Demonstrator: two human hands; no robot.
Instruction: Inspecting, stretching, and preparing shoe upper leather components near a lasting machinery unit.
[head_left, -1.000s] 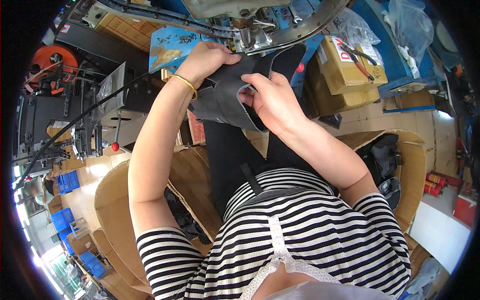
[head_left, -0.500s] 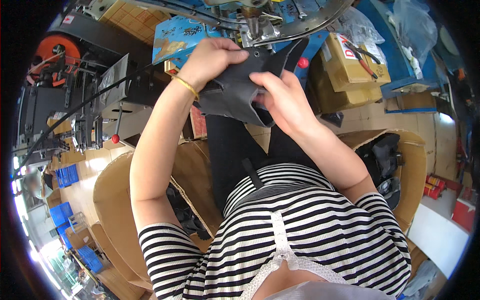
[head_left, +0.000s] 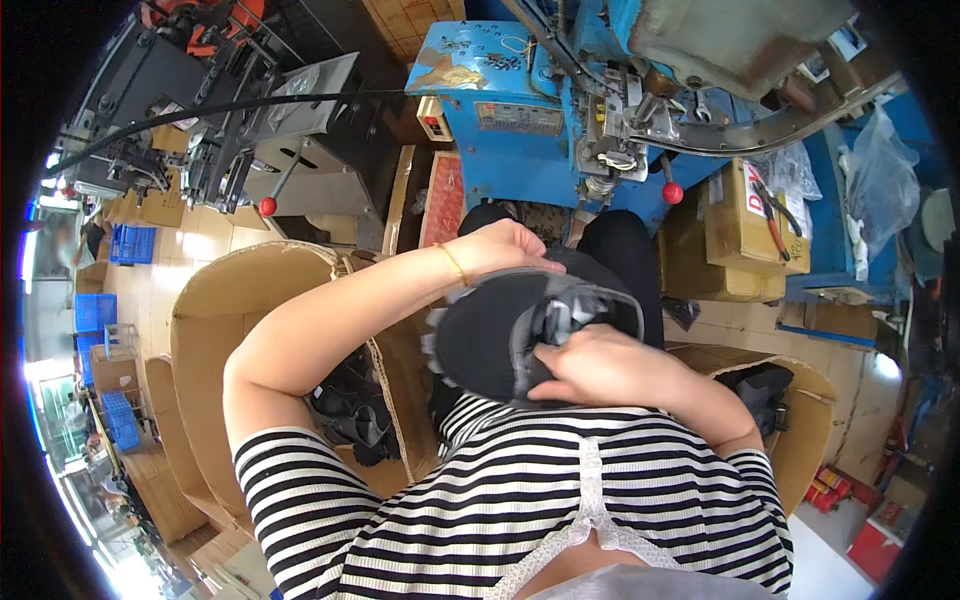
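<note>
A black shoe upper [head_left: 480,335] with grey edging and a notched rim at its left end is held over my lap, its opening turned upward. My left hand [head_left: 505,250] grips its far edge, with fingers bent and partly hidden behind the material. At the opening, my right hand [head_left: 590,362] is closed on the near right part, its thumb and fingers at the grey edging. Something shiny and grey shows inside the opening, too blurred to name. Beyond both hands stands a blue machine [head_left: 510,165] with a metal working head [head_left: 615,140], apart from the upper.
An open carton [head_left: 250,310] at my left holds several black pieces [head_left: 355,420]; another carton [head_left: 810,400] with black pieces stands at my right. Pliers [head_left: 775,225] with red handles lie on a cardboard box [head_left: 735,225]. Red-knobbed levers [head_left: 672,192] project from the machinery.
The black upper has come away from the machine head toward my body and been turned over, both hands moving with it. The view has shifted, showing more of the blue machine.
</note>
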